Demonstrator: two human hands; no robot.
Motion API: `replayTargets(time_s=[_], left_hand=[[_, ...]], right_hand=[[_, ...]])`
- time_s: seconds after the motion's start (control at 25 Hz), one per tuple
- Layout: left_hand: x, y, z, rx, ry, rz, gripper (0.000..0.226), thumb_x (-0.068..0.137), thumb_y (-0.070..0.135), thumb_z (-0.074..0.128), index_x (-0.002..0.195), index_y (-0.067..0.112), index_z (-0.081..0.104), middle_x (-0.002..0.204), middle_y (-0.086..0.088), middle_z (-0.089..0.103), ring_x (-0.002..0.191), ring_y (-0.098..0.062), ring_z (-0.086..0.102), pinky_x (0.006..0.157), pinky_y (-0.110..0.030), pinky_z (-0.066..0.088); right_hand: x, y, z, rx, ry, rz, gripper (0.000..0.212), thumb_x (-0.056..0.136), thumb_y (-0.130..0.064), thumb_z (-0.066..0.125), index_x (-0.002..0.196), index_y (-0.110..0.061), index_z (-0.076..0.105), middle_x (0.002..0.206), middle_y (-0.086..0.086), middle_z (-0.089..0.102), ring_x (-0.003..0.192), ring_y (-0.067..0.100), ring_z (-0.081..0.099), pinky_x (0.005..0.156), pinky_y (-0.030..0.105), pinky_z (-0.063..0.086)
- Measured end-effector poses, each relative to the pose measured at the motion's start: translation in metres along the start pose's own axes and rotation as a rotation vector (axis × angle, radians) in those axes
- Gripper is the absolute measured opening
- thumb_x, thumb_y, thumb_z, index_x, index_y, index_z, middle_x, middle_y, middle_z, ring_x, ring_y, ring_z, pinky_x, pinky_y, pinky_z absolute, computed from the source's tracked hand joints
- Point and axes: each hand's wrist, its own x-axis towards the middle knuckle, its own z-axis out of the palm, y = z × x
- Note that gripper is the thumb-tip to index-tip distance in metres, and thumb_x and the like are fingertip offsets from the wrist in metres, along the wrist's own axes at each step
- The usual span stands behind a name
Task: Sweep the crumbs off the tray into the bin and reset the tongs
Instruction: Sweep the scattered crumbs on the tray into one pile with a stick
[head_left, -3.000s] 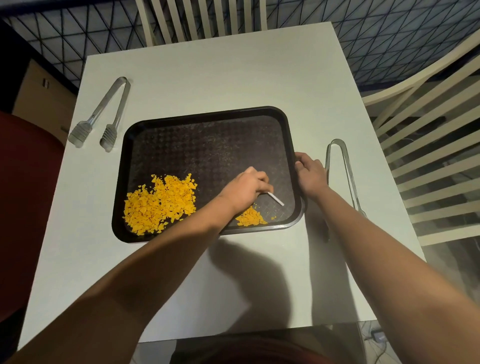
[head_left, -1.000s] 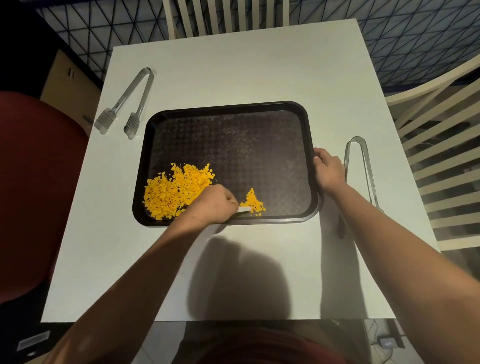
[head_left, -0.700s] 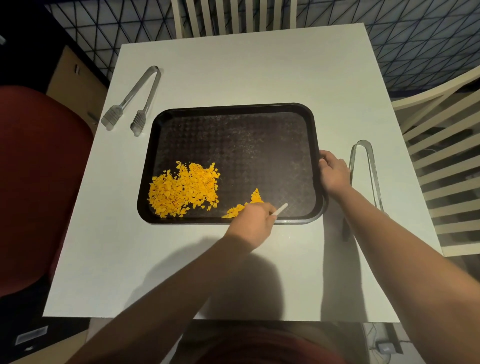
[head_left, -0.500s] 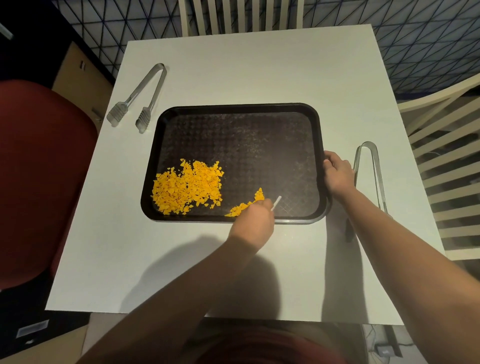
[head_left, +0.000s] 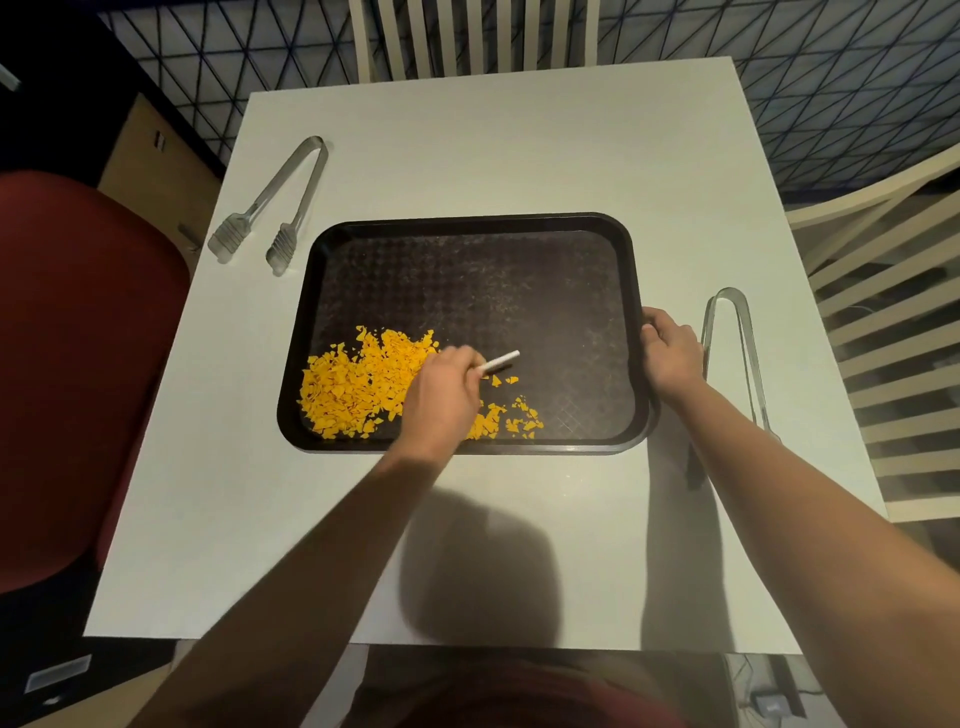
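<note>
Crumbs (head_left: 358, 384) on tray (head_left: 467, 228), beside left hand (head_left: 441, 397) fingers (head_left: 462, 364).

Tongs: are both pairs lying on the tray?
No, both pairs of tongs lie on the table, either side of the tray.

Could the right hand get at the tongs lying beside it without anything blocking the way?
Probably yes. The right hand grips the tray rim, and the tongs lie on bare table just beyond it; it would need to release the tray first.
</note>
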Motion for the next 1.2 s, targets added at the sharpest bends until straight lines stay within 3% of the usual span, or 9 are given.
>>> replayTargets(time_s=[0.12,0.36,0.52,0.64,0.88,1.08,1.2], left_hand=[[0.045,-0.006,0.002,0.088,-0.040,0.111,0.015,0.093,0.016,0.051,0.098,0.016,0.065,0.100,-0.004,0.063,0.096,-0.026,0.052,0.084,-0.038,0.044],[0.078,-0.007,0.011,0.211,-0.411,0.389,0.020,0.093,0.017,0.054,0.103,0.019,0.070,0.108,0.001,0.064,0.102,-0.024,0.050,0.084,-0.032,0.042],[0.066,-0.018,0.000,0.367,-0.488,0.635,0.029,0.094,0.011,0.048,0.114,0.020,0.068,0.116,0.003,0.063,0.106,-0.022,0.048,0.088,-0.034,0.041],[0.064,-0.038,-0.014,0.411,-0.545,0.655,0.030,0.092,0.009,0.052,0.115,0.020,0.067,0.116,0.003,0.064,0.108,-0.022,0.049,0.088,-0.034,0.040],[0.066,-0.012,-0.003,0.250,-0.367,0.790,0.027,0.082,0.004,0.055,0.098,0.015,0.074,0.099,-0.004,0.070,0.094,-0.032,0.058,0.079,-0.037,0.046],[0.065,0.020,0.028,0.364,-0.481,0.804,0.030,0.090,0.009,0.051,0.112,0.019,0.069,0.117,0.000,0.064,0.111,-0.025,0.049,0.091,-0.036,0.041],[0.061,0.003,0.017,0.382,-0.507,0.953,0.030,0.083,0.005,0.056,0.105,0.018,0.071,0.106,0.000,0.067,0.103,-0.027,0.054,0.081,-0.036,0.048]], right_hand=[[-0.001,0.000,-0.001,0.002,0.009,-0.006,0.038,0.098,-0.021,0.034,0.131,-0.024,0.052,0.118,0.024,0.054,0.120,0.039,0.043,0.102,0.038,0.031],[-0.006,-0.004,-0.005,0.018,-0.006,-0.030,0.038,0.099,-0.016,0.033,0.132,-0.019,0.051,0.118,0.025,0.055,0.123,0.035,0.039,0.104,0.037,0.028],[-0.005,-0.004,-0.005,0.026,0.000,-0.028,0.038,0.099,-0.017,0.033,0.133,-0.020,0.051,0.118,0.026,0.054,0.123,0.036,0.039,0.105,0.038,0.028],[-0.005,-0.004,-0.004,0.019,-0.002,-0.022,0.038,0.099,-0.018,0.033,0.133,-0.020,0.051,0.118,0.025,0.053,0.123,0.037,0.039,0.105,0.038,0.028],[-0.003,-0.002,-0.002,0.023,-0.008,0.004,0.038,0.099,-0.021,0.033,0.132,-0.025,0.051,0.119,0.025,0.052,0.123,0.038,0.039,0.107,0.039,0.028],[-0.001,0.000,-0.002,0.028,-0.012,0.013,0.037,0.099,-0.022,0.034,0.131,-0.028,0.051,0.120,0.024,0.050,0.122,0.038,0.040,0.106,0.037,0.028],[-0.001,0.001,-0.002,0.037,-0.013,0.014,0.038,0.098,-0.022,0.034,0.130,-0.028,0.052,0.120,0.024,0.050,0.122,0.038,0.040,0.106,0.037,0.029]])
